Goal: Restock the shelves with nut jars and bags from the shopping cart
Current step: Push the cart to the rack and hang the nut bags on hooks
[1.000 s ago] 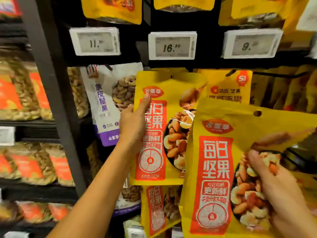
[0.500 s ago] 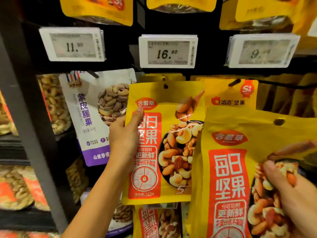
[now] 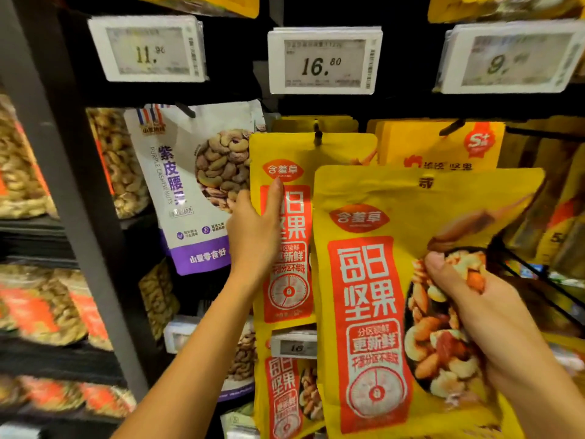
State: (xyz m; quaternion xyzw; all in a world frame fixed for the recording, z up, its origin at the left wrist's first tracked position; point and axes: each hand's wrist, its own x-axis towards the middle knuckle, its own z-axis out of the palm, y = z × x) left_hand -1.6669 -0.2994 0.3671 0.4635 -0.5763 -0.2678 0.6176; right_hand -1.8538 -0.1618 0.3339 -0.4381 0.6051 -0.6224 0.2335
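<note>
A yellow mixed-nut bag (image 3: pixel 285 160) with a red label hangs from a black peg hook (image 3: pixel 317 137) below the 16.80 price tag (image 3: pixel 324 61). My left hand (image 3: pixel 253 236) holds this hanging bag at its left edge, thumb on the front. My right hand (image 3: pixel 468 315) grips a second, identical yellow bag (image 3: pixel 373 280), thumb pressed on its nut picture. That second bag sits in front of the hanging one and overlaps its right half. Its hang hole (image 3: pixel 425 182) is below and right of the peg.
A white and purple cashew bag (image 3: pixel 196 191) hangs to the left under the 11.90 tag (image 3: pixel 147 49). Another yellow bag (image 3: pixel 443 144) hangs to the right under a 9-something tag (image 3: pixel 509 58). A dark upright post (image 3: pixel 72 185) divides off shelves of clear nut packs (image 3: pixel 22 172). More yellow bags (image 3: pixel 285 391) hang below.
My right hand has brought its bag up and left, so it now overlaps the hanging bag. My left hand keeps its hold on the hanging bag's left edge.
</note>
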